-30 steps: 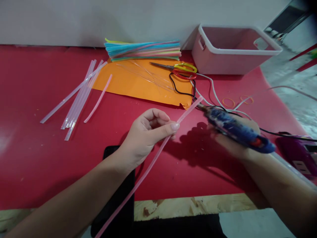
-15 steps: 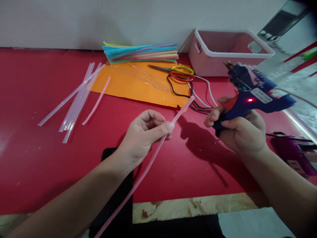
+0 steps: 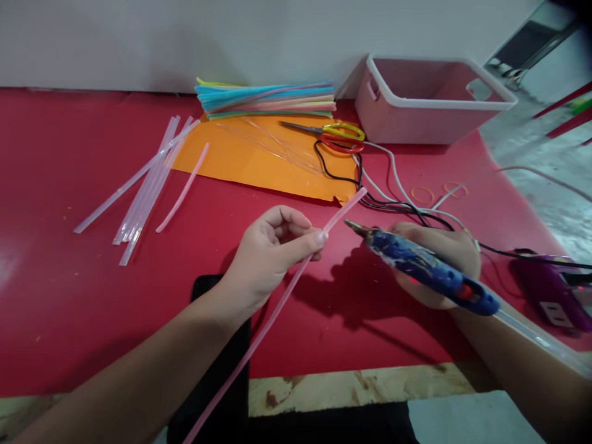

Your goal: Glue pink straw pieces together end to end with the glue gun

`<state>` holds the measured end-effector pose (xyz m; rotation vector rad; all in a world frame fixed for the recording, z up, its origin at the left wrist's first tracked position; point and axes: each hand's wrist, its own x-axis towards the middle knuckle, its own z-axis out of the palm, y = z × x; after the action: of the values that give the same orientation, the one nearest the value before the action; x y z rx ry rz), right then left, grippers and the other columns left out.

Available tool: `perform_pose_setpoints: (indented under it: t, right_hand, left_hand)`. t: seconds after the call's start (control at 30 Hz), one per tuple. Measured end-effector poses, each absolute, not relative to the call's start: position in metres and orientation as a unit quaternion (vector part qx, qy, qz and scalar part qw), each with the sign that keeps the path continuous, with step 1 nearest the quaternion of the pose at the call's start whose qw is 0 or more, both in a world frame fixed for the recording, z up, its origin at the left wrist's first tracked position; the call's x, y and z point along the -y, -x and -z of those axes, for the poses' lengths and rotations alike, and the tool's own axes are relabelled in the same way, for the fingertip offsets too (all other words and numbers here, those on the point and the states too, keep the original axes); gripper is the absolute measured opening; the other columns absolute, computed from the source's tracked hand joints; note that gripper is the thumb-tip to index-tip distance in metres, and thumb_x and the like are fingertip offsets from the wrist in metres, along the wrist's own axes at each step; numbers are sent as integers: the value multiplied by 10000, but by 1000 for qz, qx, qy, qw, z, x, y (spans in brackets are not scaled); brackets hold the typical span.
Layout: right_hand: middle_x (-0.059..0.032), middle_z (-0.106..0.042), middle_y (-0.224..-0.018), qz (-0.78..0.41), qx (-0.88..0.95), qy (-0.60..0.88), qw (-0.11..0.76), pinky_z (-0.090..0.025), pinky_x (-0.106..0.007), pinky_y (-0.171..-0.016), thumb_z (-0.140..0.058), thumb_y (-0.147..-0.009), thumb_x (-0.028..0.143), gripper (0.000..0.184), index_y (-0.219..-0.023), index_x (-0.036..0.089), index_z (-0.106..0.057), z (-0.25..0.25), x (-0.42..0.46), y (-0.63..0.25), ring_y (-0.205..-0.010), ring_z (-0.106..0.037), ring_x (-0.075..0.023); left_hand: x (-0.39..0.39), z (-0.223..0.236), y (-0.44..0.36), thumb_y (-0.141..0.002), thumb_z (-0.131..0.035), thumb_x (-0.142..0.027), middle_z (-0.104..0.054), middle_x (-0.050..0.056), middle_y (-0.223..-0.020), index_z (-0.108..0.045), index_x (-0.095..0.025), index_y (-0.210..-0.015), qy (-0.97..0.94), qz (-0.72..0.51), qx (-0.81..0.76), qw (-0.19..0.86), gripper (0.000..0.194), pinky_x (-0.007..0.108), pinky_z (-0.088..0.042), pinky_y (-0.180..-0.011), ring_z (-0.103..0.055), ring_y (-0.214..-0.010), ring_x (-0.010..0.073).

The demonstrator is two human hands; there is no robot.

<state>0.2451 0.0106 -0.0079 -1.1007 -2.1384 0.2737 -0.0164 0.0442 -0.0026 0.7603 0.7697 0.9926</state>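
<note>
Between thumb and fingers, my left hand (image 3: pixel 277 246) pinches a long pink pipe cleaner (image 3: pixel 272 314) a short way below its upper end. The strip slants down past my wrist and leaves the view at the bottom. My right hand (image 3: pixel 439 259) is wrapped round a blue hot glue gun (image 3: pixel 425 265), seen from above, with a clear glue stick (image 3: pixel 536 339) sticking out of its back. The gun's metal nozzle points left, close beside the strip's upper end; whether they touch I cannot tell. Its handle and trigger are hidden.
Pale glue sticks (image 3: pixel 148 191) and a short pink piece (image 3: pixel 185 188) lie left. Behind are an orange envelope (image 3: pixel 259 160), scissors (image 3: pixel 342 135), a bundle of coloured pipe cleaners (image 3: pixel 268 98) and a pink bin (image 3: pixel 411 120). Cords run right to a purple power strip (image 3: pixel 550 296). A black phone (image 3: pixel 213 370) lies in front.
My right hand swung the glue gun up and away from the strip, showing its side and red light, then brought it back down with the nozzle beside the strip. My left hand barely moved.
</note>
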Motion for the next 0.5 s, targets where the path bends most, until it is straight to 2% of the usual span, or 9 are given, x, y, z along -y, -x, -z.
perform_pose_setpoints:
  t: [0.17, 0.5]
  right_hand:
    - [10, -635, -704, -109, 857, 389, 319, -471, -245, -519, -643, -812, 194, 148, -935, 259, -592, 5, -12, -247, -560, -590, -129]
    - [-8, -587, -711, -111, 864, 363, 330, -490, -281, -553, -652, -800, 193, 124, -868, 252, -566, 8, -16, -247, -612, -578, -159]
  left_hand:
    - [-43, 2, 17, -715, -890, -158, -722, -40, -705, -601, -162, -784, -359, -452, -333, 746, 297, 174, -582, -639, -689, -609, 70]
    - [-44, 2, 17, -736, -882, -150, -754, -35, -741, -554, -166, -767, -350, -444, -317, 762, 330, 170, -584, -645, -704, -621, 68]
